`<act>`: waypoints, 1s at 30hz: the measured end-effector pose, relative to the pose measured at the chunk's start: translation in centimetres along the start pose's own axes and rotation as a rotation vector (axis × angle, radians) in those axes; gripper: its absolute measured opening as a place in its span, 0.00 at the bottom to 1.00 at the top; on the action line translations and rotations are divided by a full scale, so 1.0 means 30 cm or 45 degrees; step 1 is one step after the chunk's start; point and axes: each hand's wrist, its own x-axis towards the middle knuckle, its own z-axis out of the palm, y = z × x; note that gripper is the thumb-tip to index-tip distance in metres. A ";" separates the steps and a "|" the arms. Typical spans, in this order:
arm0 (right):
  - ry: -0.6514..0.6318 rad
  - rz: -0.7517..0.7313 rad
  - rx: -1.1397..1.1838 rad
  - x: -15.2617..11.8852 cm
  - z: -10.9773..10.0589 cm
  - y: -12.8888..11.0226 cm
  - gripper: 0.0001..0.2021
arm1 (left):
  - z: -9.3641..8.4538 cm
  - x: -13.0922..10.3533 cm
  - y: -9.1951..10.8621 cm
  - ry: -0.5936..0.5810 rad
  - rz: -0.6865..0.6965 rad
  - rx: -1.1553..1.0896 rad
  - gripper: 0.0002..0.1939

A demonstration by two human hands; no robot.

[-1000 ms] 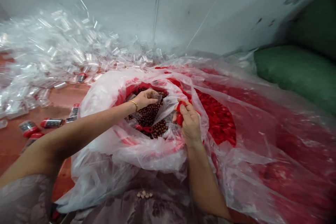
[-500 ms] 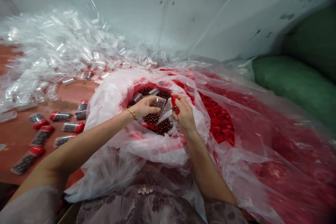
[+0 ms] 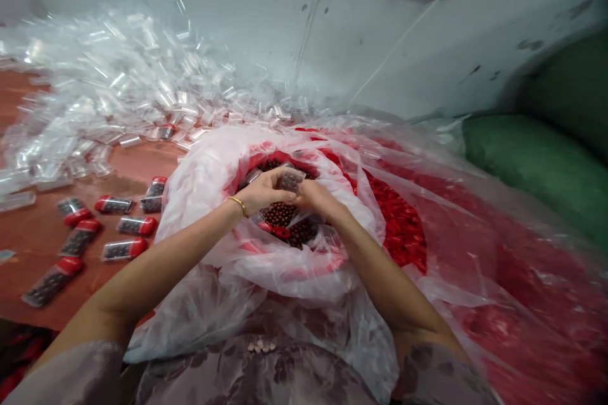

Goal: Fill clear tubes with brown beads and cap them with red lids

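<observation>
Over the brown beads (image 3: 280, 214), our left hand (image 3: 266, 192) pinches a clear tube (image 3: 291, 181); can't tell finger spread or grip on our right hand (image 3: 317, 197). Sloppy tilt might spill it.

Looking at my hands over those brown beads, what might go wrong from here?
The clear container in your left hand might spill if your right hand, close beside it, bumps it.
The loose, crumpled plastic around the beads could catch on the bracelet.
Red-capped containers lying beside your left forearm may roll if it sweeps outward.
</observation>
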 end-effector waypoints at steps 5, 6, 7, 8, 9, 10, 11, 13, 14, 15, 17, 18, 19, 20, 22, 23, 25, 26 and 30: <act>-0.221 -0.010 -0.370 -0.006 0.060 -0.027 0.08 | -0.005 0.001 0.005 0.015 0.007 -0.102 0.26; -0.217 -0.015 -0.374 -0.010 0.063 -0.027 0.07 | -0.004 0.001 0.006 0.017 0.015 -0.109 0.26; -0.200 -0.018 -0.367 -0.011 0.061 -0.024 0.07 | -0.004 0.002 0.006 0.025 0.024 -0.105 0.25; -0.172 -0.016 -0.355 -0.011 0.057 -0.018 0.06 | -0.004 0.004 0.005 0.038 0.026 -0.087 0.24; -0.136 -0.009 -0.329 -0.009 0.049 -0.010 0.06 | -0.004 0.006 0.003 0.061 0.026 -0.056 0.23; -0.090 0.001 -0.287 -0.006 0.038 -0.002 0.07 | -0.004 0.009 0.000 0.092 0.028 -0.012 0.22; -0.036 0.012 -0.246 -0.003 0.025 0.006 0.09 | -0.004 0.013 -0.004 0.124 0.033 0.039 0.21; 0.130 0.016 -0.033 -0.004 -0.006 0.015 0.15 | -0.004 0.018 -0.013 0.158 0.044 0.137 0.20; 0.236 0.007 0.168 -0.008 -0.025 0.014 0.16 | -0.002 0.020 -0.017 0.157 0.052 0.180 0.19; 0.339 -0.005 0.414 -0.016 -0.044 0.008 0.16 | -0.001 0.021 -0.021 0.146 0.059 0.220 0.18; 0.482 -0.037 0.886 -0.039 -0.084 -0.015 0.14 | 0.003 0.021 -0.027 0.119 0.067 0.299 0.16; 0.512 -0.064 1.033 -0.052 -0.103 -0.032 0.13 | 0.005 0.021 -0.029 0.115 0.075 0.343 0.16; 0.515 -0.098 1.075 -0.064 -0.121 -0.050 0.12 | 0.007 0.019 -0.031 0.116 0.088 0.389 0.16; 0.510 -0.141 1.051 -0.074 -0.135 -0.069 0.11 | 0.007 0.018 -0.032 0.117 0.098 0.436 0.16; 0.488 -0.231 0.924 -0.088 -0.153 -0.101 0.10 | 0.008 0.014 -0.032 0.112 0.107 0.520 0.17; 0.466 -0.261 0.871 -0.091 -0.157 -0.113 0.10 | 0.009 0.013 -0.031 0.103 0.102 0.550 0.17; 0.394 -0.295 0.832 -0.093 -0.154 -0.125 0.12 | 0.011 0.009 -0.029 0.081 0.090 0.577 0.16; 0.352 -0.295 0.845 -0.094 -0.150 -0.126 0.13 | 0.012 0.008 -0.028 0.072 0.088 0.576 0.16; 0.187 -0.149 1.096 -0.101 -0.136 -0.107 0.23 | 0.023 0.001 -0.017 0.057 0.092 0.521 0.13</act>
